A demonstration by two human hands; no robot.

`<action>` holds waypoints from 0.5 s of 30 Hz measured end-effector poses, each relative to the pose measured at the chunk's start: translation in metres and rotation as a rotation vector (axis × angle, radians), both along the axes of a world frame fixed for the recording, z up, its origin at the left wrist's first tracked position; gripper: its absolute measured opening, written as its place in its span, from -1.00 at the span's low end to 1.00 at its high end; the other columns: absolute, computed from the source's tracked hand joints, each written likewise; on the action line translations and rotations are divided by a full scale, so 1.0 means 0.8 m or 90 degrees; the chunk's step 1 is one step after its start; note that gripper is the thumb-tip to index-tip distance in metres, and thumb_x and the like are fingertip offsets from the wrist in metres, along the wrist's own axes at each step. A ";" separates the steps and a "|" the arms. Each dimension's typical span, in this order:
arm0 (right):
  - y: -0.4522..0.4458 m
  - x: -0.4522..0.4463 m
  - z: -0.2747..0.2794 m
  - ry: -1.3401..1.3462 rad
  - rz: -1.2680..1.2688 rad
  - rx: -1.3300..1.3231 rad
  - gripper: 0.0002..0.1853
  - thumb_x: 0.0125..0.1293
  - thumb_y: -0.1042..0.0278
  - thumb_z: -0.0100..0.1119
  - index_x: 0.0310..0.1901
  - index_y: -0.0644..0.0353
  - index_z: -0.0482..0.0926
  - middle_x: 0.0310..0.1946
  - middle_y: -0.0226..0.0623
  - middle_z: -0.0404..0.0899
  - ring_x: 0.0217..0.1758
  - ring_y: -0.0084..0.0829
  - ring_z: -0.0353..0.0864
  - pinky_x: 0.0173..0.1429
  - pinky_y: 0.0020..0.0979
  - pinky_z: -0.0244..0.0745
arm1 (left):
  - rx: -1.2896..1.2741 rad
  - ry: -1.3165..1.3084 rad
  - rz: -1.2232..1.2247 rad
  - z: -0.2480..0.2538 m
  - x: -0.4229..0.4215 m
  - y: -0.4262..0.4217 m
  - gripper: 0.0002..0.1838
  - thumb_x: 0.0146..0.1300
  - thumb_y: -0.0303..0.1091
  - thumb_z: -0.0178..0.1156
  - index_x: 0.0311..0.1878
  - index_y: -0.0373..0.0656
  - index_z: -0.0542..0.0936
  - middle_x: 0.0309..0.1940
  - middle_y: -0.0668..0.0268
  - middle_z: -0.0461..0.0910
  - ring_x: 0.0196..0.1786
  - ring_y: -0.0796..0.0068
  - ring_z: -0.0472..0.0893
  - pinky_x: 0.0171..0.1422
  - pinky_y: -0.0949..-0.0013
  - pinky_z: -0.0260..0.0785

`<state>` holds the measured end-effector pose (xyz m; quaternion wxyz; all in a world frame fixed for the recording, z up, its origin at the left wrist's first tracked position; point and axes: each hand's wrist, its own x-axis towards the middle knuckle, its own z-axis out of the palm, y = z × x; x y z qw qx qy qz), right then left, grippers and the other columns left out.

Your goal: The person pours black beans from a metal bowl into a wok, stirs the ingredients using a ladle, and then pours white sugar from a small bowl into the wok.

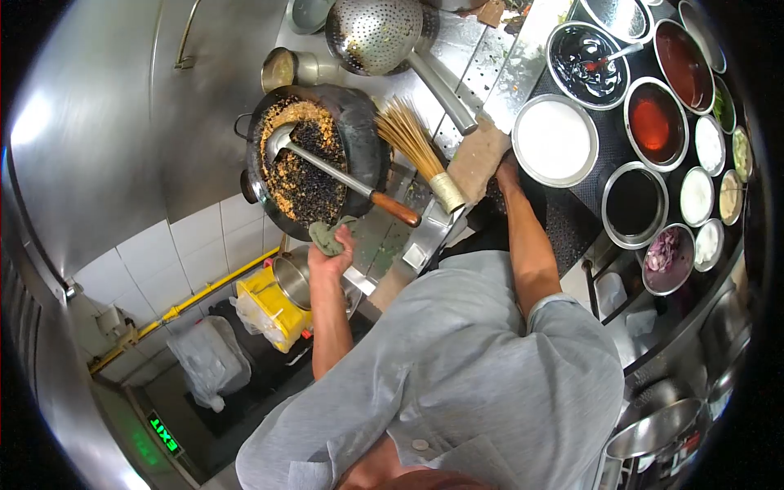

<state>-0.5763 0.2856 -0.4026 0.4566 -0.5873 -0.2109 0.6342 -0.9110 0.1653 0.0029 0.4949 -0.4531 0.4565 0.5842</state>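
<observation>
My left hand [331, 253] is closed round a folded green cloth [328, 236] at the near rim of a dark wok [365, 135]. Dark crumbly bits and golden-brown crumbs [287, 114] fill the wok's bowl. A ladle [331, 169] with a wooden handle lies across it, held by neither hand. My right hand [507, 171] is at the counter edge, beside a brown cardboard-like piece [478, 160] and a large bowl of white contents [555, 140]; its fingers are mostly hidden. Between the wok and that piece lies a bamboo wok brush [418, 155].
A perforated strainer [371, 37] with a long handle rests behind the wok, near a metal pot [282, 69]. Several bowls of sauces and chopped ingredients, including dark sauce [635, 204] and red onion [665, 255], stand at right. A yellow container [273, 310] sits below left.
</observation>
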 end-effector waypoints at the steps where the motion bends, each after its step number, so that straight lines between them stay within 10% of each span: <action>1: 0.004 0.000 0.015 0.003 -0.021 -0.008 -0.24 0.45 0.15 0.26 0.53 0.36 0.20 0.49 0.04 0.31 0.51 -0.15 0.33 0.52 -0.19 0.30 | -0.004 -0.001 -0.002 -0.001 -0.003 -0.001 -0.51 0.45 -0.07 0.04 0.09 -0.40 0.50 -0.15 0.02 0.58 -0.26 0.27 0.60 -0.27 0.35 0.61; 15: -0.002 -0.014 -0.001 0.076 -0.037 -0.087 -0.33 0.41 0.23 0.31 0.46 0.30 0.33 0.38 -0.08 0.47 0.41 -0.24 0.47 0.39 -0.23 0.45 | -0.027 -0.035 0.103 0.026 0.005 0.021 -0.61 0.38 -0.18 0.13 -0.03 -0.41 0.52 -0.14 -0.01 0.54 -0.29 0.27 0.57 -0.32 0.31 0.65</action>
